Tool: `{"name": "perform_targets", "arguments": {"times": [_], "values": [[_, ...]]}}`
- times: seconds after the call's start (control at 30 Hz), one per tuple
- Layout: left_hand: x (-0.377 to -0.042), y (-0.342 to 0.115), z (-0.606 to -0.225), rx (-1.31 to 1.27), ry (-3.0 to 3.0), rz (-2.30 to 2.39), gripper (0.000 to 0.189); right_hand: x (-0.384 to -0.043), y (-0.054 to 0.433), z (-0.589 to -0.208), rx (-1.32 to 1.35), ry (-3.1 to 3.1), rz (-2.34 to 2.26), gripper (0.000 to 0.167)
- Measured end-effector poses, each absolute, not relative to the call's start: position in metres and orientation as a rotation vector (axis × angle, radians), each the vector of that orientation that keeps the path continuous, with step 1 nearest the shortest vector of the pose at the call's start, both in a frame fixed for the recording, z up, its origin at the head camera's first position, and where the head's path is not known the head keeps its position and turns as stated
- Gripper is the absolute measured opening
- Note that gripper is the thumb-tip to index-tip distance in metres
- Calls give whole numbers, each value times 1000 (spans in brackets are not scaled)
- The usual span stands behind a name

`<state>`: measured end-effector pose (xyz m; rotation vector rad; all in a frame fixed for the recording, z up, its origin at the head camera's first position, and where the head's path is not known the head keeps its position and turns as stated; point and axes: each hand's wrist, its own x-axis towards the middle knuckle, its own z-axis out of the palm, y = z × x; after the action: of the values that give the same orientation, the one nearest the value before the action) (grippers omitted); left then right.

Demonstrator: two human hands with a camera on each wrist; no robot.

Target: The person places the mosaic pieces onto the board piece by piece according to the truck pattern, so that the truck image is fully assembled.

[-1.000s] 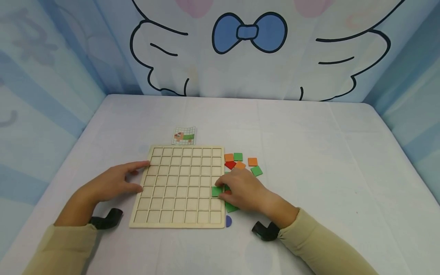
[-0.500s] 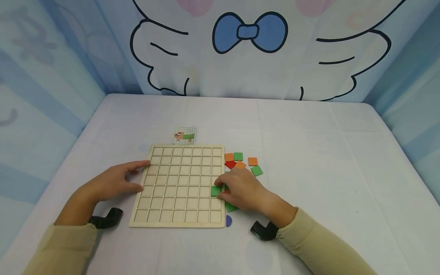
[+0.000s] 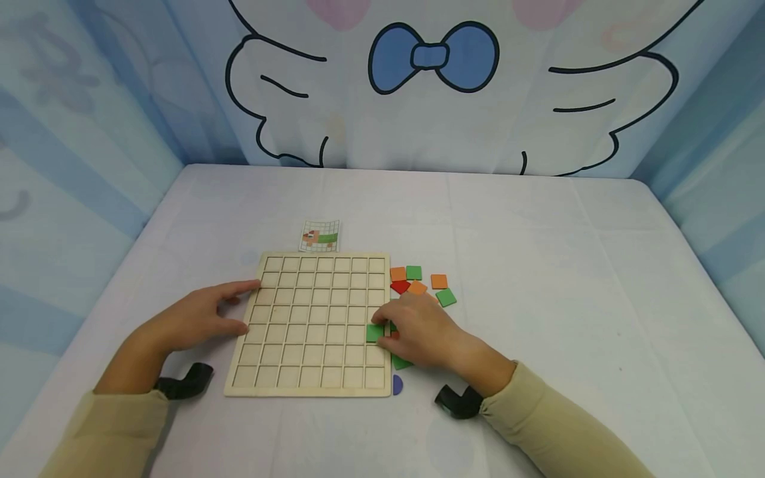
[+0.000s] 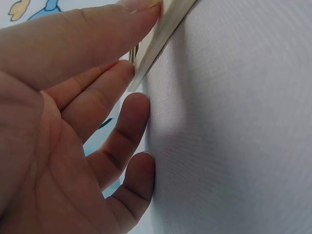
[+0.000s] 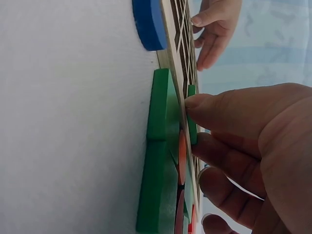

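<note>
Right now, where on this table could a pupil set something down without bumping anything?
Widest on the white table: the stretch bordered by the loose tiles, the right sleeve and the right edge. Another lies between the picture card and the back edge. Crowded: the right side of the grid board, where tiles cluster and the right grip pinches a green tile.

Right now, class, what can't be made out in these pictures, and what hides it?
- Head view: a loose green piece, partly covered by the right hand.
- Head view: fine details on the picture card, too small.
- Left wrist view: most of the grid board, cut off by the top edge and covered by the left hand.
- Right wrist view: the blue piece's far end, cut by the top edge.
</note>
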<state>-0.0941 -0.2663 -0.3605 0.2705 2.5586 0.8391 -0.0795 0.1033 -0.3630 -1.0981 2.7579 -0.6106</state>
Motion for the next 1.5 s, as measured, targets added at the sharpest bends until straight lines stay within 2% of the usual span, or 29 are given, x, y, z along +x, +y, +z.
{"name": "perform_targets", "arguments": {"times": [0.33, 0.6, 0.93, 1.5], "values": [[-94, -265, -361, 262, 2551, 852, 79, -82, 106, -362, -1070, 2717, -669, 27], [-94, -266, -362, 255, 2549, 865, 79, -90, 122, -353, -888, 2702, -731, 33], [-95, -267, -364, 254, 2549, 876, 78, -97, 145, -350, -788, 2761, -735, 34], [-94, -265, -365, 242, 2559, 859, 78, -96, 162, -363, -831, 2733, -719, 24]]}}
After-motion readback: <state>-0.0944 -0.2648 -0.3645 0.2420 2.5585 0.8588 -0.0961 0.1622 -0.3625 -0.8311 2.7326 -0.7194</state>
